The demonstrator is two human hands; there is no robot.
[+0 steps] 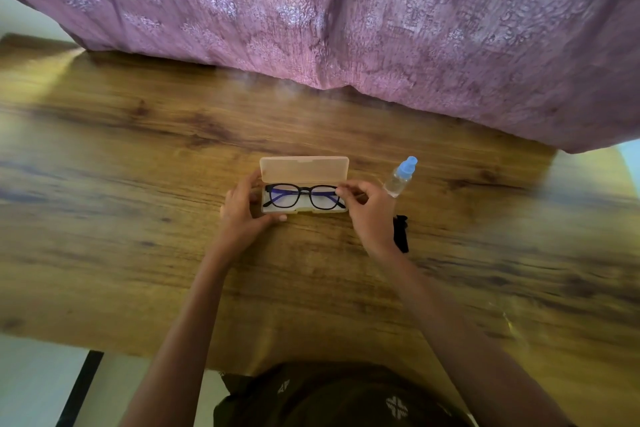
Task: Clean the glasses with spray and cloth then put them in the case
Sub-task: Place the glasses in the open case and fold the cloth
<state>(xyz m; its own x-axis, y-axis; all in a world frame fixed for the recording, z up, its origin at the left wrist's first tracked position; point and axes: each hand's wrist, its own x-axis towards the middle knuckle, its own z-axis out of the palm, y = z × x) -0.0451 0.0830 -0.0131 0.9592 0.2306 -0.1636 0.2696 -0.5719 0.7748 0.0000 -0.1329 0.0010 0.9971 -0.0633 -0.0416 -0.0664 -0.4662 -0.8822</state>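
Observation:
Black-framed glasses (304, 196) with folded temples lie inside a translucent plastic case (304, 168) whose lid stands open toward the far side. My left hand (242, 211) wraps around the case's left end, thumb along its front edge. My right hand (367, 210) pinches the right end of the glasses frame with fingertips. A small clear spray bottle (400, 177) with a blue cap lies tilted just right of the case. A black cloth (401, 232) lies beside my right wrist, partly hidden by it.
Everything rests on a wooden table (138, 184). A purple patterned curtain (346, 10) hangs over the table's far side. The table's near edge runs just in front of my lap, with a black table leg (81, 388) at lower left.

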